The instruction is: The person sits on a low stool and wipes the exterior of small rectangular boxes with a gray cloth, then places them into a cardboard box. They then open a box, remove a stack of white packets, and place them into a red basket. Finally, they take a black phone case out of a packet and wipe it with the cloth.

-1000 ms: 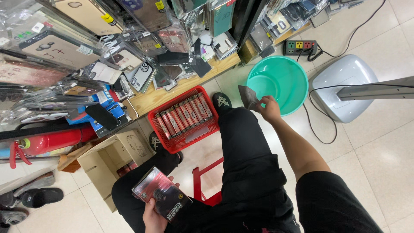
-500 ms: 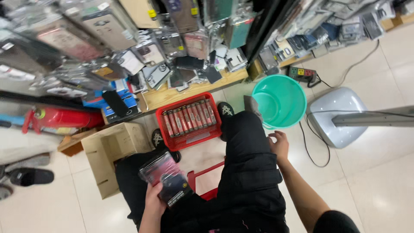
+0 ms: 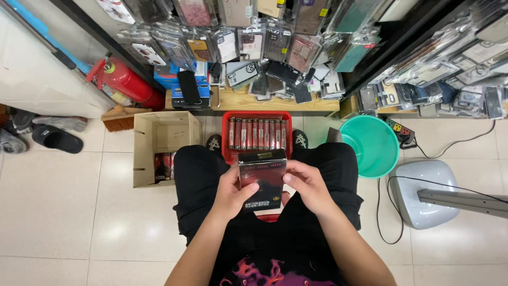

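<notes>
I hold a dark rectangular box with a glossy wrap (image 3: 262,177) over my lap, between my knees. My left hand (image 3: 231,191) grips its left edge with the thumb across the front. My right hand (image 3: 307,185) clasps its right edge. Just beyond the box, a red plastic basket (image 3: 257,116) sits on the floor between my feet, filled with a row of several similar red and dark boxes standing on edge.
An open cardboard carton (image 3: 159,143) with a few boxes stands at my left. A green basin (image 3: 373,145) and a grey fan base (image 3: 423,193) with cables lie at my right. Racks of packaged phone cases (image 3: 254,42) hang ahead. A red fire extinguisher (image 3: 124,82) lies at the left.
My right hand came back from the green basin and now clasps the box together with my left hand. The view has swung to centre on my lap and the red basket.
</notes>
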